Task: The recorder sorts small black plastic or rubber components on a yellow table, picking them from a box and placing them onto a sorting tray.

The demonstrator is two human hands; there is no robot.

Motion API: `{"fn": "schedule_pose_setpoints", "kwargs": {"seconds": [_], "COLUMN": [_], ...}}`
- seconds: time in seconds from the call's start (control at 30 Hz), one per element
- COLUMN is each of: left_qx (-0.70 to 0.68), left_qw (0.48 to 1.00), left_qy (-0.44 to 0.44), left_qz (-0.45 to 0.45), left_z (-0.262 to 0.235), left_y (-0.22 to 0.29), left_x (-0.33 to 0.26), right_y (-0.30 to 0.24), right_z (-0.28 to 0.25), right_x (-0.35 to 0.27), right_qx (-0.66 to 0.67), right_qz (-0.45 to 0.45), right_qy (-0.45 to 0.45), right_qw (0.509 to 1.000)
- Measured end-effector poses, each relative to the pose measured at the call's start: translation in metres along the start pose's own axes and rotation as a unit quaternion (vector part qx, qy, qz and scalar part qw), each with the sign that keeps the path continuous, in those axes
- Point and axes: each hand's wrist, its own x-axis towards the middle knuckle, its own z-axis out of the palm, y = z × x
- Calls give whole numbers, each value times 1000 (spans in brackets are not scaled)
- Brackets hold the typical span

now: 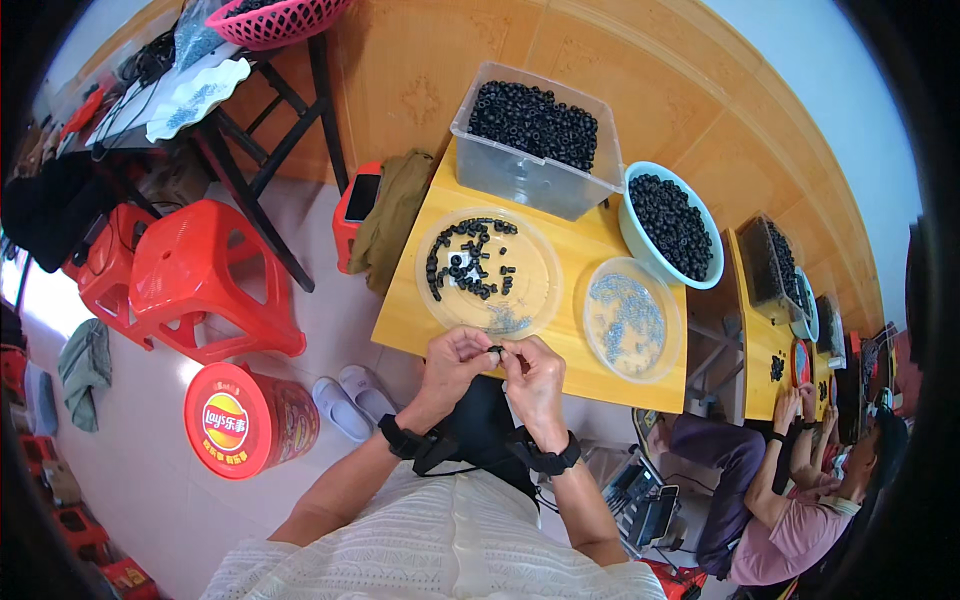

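My left hand (452, 362) and my right hand (534, 377) meet at the near edge of a small yellow table (410, 315). Between their fingertips they pinch one small black ring-shaped part (494, 349). Just beyond the hands lies a clear round lid (535, 290) with several of the same black parts scattered on it. To its right a second clear round lid (668, 345) holds several small grey metal pieces. Both wrists carry black bands.
A clear bin (520, 175) and a pale blue bowl (635, 235) at the table's back are full of black parts. Red stools (205, 275), a red round tin (240, 420) and white slippers (350, 398) are on the floor at left. Another person (800, 500) works at the adjoining table on the right.
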Motion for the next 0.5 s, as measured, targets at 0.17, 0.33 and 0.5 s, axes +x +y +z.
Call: {"fn": "schedule_pose_setpoints", "kwargs": {"seconds": [0.17,0.33,0.5], "left_qx": [-5,-28,-54], "left_qw": [1000,999,996], "left_qy": [5,-31,-47], "left_qz": [-15,-32,-52], "left_z": [0,0,0], "left_y": [-1,12,13], "left_x": [-1,1,-1], "right_y": [10,17,22], "right_z": [3,0,-8], "right_x": [-3,-1,1], "right_qx": [40,170,147], "right_qz": [65,104,64], "right_qy": [-11,-11,-57], "right_qw": [997,980,985]}}
